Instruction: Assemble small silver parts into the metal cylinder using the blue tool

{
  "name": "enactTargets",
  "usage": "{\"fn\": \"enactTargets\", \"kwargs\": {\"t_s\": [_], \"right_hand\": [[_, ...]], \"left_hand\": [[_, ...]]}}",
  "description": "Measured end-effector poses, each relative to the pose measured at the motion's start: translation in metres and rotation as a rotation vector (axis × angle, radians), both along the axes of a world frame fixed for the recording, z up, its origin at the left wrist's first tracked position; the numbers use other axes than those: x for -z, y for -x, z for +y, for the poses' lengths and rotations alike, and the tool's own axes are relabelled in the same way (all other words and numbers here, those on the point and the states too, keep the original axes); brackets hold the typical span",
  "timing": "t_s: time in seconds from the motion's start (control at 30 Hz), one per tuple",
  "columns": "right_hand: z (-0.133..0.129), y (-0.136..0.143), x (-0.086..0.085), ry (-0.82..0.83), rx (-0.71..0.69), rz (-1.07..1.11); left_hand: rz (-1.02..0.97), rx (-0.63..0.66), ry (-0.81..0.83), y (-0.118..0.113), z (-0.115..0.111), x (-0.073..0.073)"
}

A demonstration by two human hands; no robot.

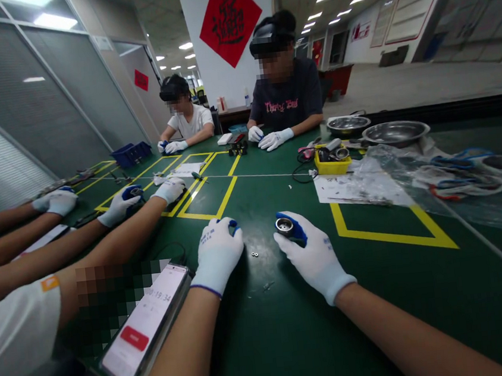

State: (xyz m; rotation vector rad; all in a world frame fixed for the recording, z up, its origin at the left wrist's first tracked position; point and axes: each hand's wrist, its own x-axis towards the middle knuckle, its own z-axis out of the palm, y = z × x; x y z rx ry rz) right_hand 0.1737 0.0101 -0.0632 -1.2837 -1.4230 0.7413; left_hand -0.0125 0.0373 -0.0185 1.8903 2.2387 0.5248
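My right hand (309,250), in a white glove with blue fingertips, grips a small round metal part (284,226) between thumb and fingers, its open face turned up. My left hand (220,248), gloved the same way, rests on the green table (269,317) with its fingers curled; whether anything is in them is hidden. Two tiny nuts or rings (255,254) lie on the table between my hands, nearer the left one. Small clear scraps (268,285) lie closer to me.
A phone (146,324) showing a timer lies left of my left arm. Co-workers' gloved hands work at left and across. A yellow bin (333,164) of parts, paper (358,187), plastic bags, cables and metal bowls (395,132) stand or lie at right. A blue bin (131,154) is far left.
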Motion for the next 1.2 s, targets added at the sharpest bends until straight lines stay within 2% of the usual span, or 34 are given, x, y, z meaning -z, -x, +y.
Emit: {"fn": "enactTargets", "kwargs": {"t_s": [0.1,0.23,0.4,0.7,0.93,1.2], "right_hand": [[-0.002,-0.002,-0.003,0.03,-0.053,-0.027],[-0.004,-0.003,-0.005,0.074,-0.048,-0.052],[-0.006,-0.001,-0.006,0.043,-0.149,-0.07],[-0.007,0.0,-0.011,0.097,-0.202,-0.142],[-0.007,-0.002,-0.01,0.081,-0.175,-0.136],[-0.008,-0.003,-0.008,0.053,-0.171,-0.121]], "left_hand": [[0.178,0.029,0.154,0.001,-0.003,0.0],[0.266,0.04,0.177,-0.003,-0.003,-0.001],[0.328,0.078,0.184,-0.01,-0.006,0.002],[0.366,0.099,0.179,-0.017,-0.009,0.004],[0.395,0.104,0.189,-0.019,-0.009,0.006],[0.335,0.036,0.095,-0.01,-0.006,0.001]]}}
